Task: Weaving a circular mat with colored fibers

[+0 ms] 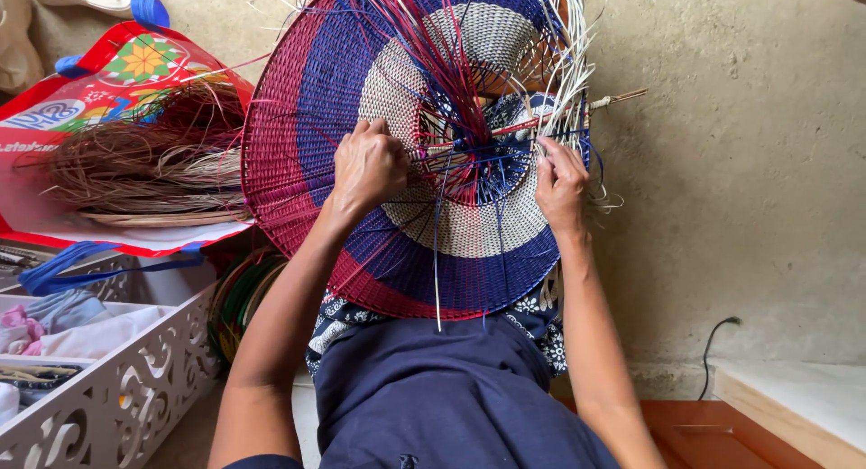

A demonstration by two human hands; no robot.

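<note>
Woven basket [424, 162], red-blue-white rings, propped on lap, rim up. Left hand [365, 167] closed, pinching strands [451, 149] at centre; right hand [559, 182] closed on white strands. Likely light, springy; loose ends fragile. Best gripped at firm woven rim.

Woven disc [451, 234] fills centre, propped on the lap. Loose red, blue and white strands [469, 63] fan up from its hub, blocking the way in above the disc. Left of disc: printed bag [99, 81] of dry fibre, white cut-out basket [135, 388] below it. Right of disc: bare wall, open room. Black cable [717, 338] low right of disc.
</note>
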